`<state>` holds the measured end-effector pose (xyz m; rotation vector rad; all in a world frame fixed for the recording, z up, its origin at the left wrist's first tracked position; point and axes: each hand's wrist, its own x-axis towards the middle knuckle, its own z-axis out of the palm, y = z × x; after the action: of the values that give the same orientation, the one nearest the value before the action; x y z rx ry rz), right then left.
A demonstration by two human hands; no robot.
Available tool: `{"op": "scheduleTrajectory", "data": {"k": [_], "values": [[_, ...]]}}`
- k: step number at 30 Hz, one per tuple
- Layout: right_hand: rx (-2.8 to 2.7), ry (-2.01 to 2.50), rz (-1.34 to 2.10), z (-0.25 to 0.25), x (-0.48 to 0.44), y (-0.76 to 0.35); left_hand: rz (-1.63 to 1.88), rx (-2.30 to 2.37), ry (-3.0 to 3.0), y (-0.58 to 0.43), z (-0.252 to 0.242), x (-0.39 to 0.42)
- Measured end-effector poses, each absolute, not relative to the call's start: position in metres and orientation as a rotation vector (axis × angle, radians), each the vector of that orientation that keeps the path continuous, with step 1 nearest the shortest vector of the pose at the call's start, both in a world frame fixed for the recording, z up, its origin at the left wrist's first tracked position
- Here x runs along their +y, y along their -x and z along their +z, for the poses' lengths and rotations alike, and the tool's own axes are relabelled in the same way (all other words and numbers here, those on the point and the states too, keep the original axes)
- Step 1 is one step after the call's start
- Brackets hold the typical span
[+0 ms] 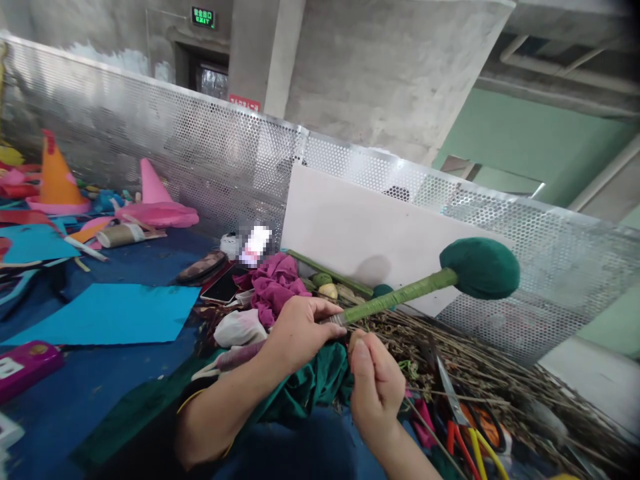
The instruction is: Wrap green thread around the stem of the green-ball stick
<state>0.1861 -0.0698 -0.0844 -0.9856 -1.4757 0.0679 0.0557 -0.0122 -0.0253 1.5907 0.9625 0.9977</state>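
My left hand [300,333] grips the lower end of a stick wrapped in green tape [400,295], thumb and fingers pinched round it. The stick slants up to the right and ends in a round head covered in dark green cloth [480,268]. Just below the stick's lower end, my right hand [375,383] is closed with thumb against curled fingers; whatever may be in that pinch is too small to make out. Dark green fabric [315,380] lies crumpled beneath both hands. Magenta cloth [280,283] and a white bundle [241,329] lie beyond my left hand.
Scissors with red and yellow handles [470,433] lie right of my right hand, by dried stems [425,343]. Blue sheet [115,313], purple device [30,370] and pink cone hat [155,200] are at left. A white board [350,220] leans on the perforated metal barrier [200,147].
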Motion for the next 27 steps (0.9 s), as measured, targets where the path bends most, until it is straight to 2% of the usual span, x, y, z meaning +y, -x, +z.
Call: {"op": "scheduleTrajectory", "data": {"k": [3, 9, 15, 27], "values": [[-1.511, 0.968, 0.034, -0.08, -0.068, -0.184, 0.99, 1.083, -1.751, -0.055, -0.028, -0.012], [-1.67, 0.803, 0.296, -0.05, -0.063, -0.2, 0.985, 1.221, -2.038, -0.055, -0.029, -0.016], [-1.676, 0.908, 0.193, -0.035, -0.057, -0.22, 0.852, 1.347, -2.255, -0.06, -0.03, -0.024], [-1.704, 1.038, 0.206, -0.029, -0.05, -0.227, 0.788, 1.365, -2.672, -0.068, -0.033, -0.034]]}}
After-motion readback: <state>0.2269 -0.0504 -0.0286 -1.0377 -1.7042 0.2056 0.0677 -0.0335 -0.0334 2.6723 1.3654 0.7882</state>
